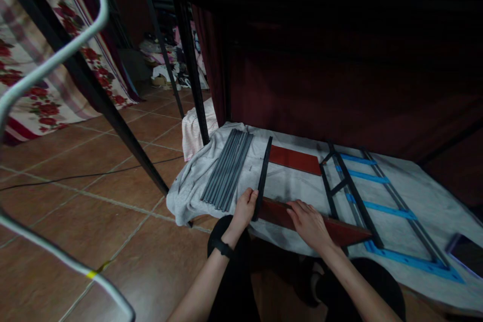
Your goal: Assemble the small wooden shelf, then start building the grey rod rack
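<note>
My left hand is closed at the near end of a narrow black bar, thumb against its side. The bar meets the left end of a red-brown board, which stands on its long edge. My right hand grips that board's upper edge near the middle, fingers over the top. Beyond it a second red-brown board spans from the bar towards a black frame with crosspieces. A row of grey metal rods lies left of the bar. My right palm hides part of the near board.
Blue slats and grey rails lie at the right, with a phone beyond. A grey blanket covers the surface. Dark posts rise at the left. A bent white tube crosses the left foreground. A cable runs over the tiles.
</note>
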Demonstrator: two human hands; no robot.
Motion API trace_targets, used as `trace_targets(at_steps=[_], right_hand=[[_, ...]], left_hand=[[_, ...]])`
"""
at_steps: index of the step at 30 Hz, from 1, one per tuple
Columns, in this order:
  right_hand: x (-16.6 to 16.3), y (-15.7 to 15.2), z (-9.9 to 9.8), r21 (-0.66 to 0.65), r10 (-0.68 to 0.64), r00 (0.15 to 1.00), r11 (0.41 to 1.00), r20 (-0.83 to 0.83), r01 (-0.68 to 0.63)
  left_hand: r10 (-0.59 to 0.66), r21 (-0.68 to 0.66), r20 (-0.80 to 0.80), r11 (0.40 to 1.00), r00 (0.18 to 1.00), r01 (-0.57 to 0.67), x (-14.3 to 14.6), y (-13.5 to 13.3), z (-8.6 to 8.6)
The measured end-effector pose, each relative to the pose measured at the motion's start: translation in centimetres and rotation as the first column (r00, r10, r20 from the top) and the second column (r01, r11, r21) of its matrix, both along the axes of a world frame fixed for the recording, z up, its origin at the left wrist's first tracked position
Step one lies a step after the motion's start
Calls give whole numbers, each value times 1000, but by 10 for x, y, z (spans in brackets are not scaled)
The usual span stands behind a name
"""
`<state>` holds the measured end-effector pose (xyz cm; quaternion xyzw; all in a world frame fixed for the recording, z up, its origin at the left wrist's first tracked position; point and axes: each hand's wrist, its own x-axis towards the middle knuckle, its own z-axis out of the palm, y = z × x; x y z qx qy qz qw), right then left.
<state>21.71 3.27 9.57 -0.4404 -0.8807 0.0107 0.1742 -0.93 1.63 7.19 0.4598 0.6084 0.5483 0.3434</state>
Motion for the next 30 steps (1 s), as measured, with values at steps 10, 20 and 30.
trace_targets(at_steps=[10,20,30], right_hand=[[0,-1,3,-52,-6,1000,999,31,7],[-1,0,6,-65,-2,1000,998,21,3],[-1,-1,6,-73,-2,999,997,34,4]], left_hand=[[27,222,-242,975,970,28,3,-8,-11],[-73,-4,-115,997,991,73,-7,4,-5],[-5,246,-445,961,895,128,-3,1,-26]])
